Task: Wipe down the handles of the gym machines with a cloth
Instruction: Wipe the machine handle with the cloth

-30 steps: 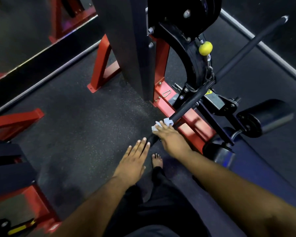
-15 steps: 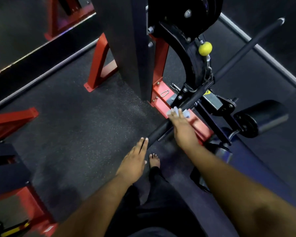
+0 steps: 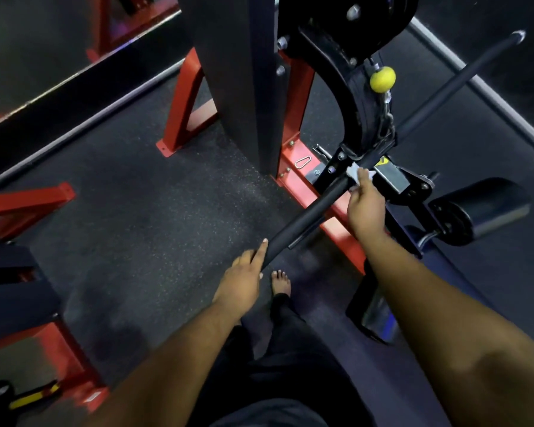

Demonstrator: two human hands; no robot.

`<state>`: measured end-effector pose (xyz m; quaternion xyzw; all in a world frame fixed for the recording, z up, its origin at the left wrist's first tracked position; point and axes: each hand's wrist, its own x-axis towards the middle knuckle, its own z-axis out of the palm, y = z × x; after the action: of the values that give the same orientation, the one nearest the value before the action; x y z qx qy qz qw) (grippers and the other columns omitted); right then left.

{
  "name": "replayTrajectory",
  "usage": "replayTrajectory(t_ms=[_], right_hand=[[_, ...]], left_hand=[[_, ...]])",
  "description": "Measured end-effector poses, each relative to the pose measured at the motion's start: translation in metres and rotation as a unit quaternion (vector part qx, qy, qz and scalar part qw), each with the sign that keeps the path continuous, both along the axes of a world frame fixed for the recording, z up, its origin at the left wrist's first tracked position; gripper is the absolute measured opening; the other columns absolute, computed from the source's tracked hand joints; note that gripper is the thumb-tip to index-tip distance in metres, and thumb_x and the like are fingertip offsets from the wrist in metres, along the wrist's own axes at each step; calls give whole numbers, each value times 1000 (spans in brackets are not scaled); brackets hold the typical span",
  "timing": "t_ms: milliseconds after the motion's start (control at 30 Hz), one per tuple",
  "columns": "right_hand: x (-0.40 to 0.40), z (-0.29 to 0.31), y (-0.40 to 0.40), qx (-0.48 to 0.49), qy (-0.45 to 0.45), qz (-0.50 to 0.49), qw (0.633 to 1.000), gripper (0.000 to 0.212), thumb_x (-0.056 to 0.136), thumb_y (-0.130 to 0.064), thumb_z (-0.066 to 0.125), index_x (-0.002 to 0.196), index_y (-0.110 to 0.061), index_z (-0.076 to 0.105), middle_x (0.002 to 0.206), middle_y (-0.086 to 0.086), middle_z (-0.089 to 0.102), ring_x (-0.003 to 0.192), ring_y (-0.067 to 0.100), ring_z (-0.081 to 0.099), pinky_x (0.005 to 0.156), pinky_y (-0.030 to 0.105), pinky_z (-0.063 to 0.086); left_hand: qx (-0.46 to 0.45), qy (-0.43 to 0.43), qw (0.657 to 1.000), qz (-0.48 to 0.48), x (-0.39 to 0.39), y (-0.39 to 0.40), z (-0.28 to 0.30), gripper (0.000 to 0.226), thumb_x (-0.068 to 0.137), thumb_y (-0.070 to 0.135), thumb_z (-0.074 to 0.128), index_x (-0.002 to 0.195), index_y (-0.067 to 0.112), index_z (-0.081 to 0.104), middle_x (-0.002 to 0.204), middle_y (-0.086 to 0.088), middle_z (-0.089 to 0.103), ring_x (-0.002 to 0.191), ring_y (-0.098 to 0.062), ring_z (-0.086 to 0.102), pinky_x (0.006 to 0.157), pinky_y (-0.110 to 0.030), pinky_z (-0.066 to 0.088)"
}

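Extending forward and down, the right arm is seen with the right hand [image 3: 366,208] curled over a white cloth [image 3: 356,175], which is pressed against the long black handle bar [image 3: 315,215] close to the bar's central mount.

- Handle bar: black, padded, laid diagonally from lower left to upper right; its far end [image 3: 517,35] is capped in metal.
- Left hand [image 3: 242,280]: held at the bar's near end, fingers straight and together, index fingertip [image 3: 264,241] touching the grip; nothing is gripped.
- Cloth: small, crumpled, mostly covered by the right fingers, with white edges showing above them.
- Machine frame [image 3: 296,186]: red steel base, bolted, beneath the bar.
- Yellow knob [image 3: 382,79]: mounted on the black curved bracket above the bar.
- Roller pad [image 3: 481,211]: black, cylindrical, to the right of the right hand.
- Bare foot [image 3: 281,283]: set on the speckled rubber floor [image 3: 142,217], just beside the left hand in view.
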<state>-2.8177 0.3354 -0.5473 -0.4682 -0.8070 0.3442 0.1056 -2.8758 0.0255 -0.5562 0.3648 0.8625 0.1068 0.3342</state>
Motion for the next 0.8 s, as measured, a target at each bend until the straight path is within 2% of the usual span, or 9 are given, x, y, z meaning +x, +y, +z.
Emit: replayTrajectory(t_ms=[133,200,300,400,467,533,633,700,800], right_hand=[[-12,-11,-45,-31,-4,-56,998,57,95,3,41,152,-6,45,133,26,63,114,39,64,96,33,45],[-9,-11,-91,-32,28,-56,998,61,92,5,41,152,-5,44,147,21,54,124,38,60,107,35,42],[10,-13,-156,-103,46,-23,993,65,94,5,40,156,-16,39,151,15,52,129,33,58,109,42,46],[34,-6,-197,-160,44,45,985,73,95,3,45,156,-36,37,110,1,60,94,2,61,100,34,50],[45,3,-190,-155,63,53,984,71,91,10,49,150,-31,49,97,-1,62,77,-10,56,91,24,52],[45,14,-157,-108,68,32,991,57,90,12,51,142,-12,59,115,12,73,88,-1,64,91,9,44],[27,19,-76,-6,58,38,998,51,92,7,48,140,-6,60,142,11,60,128,23,59,110,10,32],[8,16,-18,53,5,75,996,54,94,9,46,144,-7,55,153,11,50,141,23,47,117,17,26],[-15,8,41,95,-123,123,980,58,93,10,42,148,-9,49,161,12,38,147,32,38,115,40,36]], left_hand=[[-10,13,1000,-15,-1,0,5,82,106,17,49,164,28,-8,149,-6,37,125,-27,47,103,-44,48],[-14,13,1000,-17,-2,0,5,82,106,16,49,164,28,-8,147,-6,38,123,-27,48,101,-45,49],[-28,10,999,-18,-3,1,6,83,106,18,49,163,31,-10,145,-6,39,121,-28,49,99,-47,49],[-31,3,999,-15,-5,2,6,82,106,18,49,163,32,-8,146,-7,38,124,-29,48,100,-48,49],[-25,3,1000,-15,-5,1,6,82,105,19,50,163,31,-8,146,-7,38,125,-28,48,100,-47,49],[-17,11,1000,-16,-4,0,6,82,105,19,50,163,30,-7,145,-6,39,122,-27,49,99,-46,50],[-1,17,1000,-17,-2,-2,5,81,106,19,50,163,28,-7,146,-7,40,122,-26,49,101,-45,49],[1,21,1000,-21,-3,-3,3,80,107,19,48,163,28,-9,148,-7,39,124,-26,48,103,-44,48],[-2,31,999,-18,-1,-2,4,80,107,18,47,163,27,-9,148,-8,38,124,-26,48,103,-43,48]])
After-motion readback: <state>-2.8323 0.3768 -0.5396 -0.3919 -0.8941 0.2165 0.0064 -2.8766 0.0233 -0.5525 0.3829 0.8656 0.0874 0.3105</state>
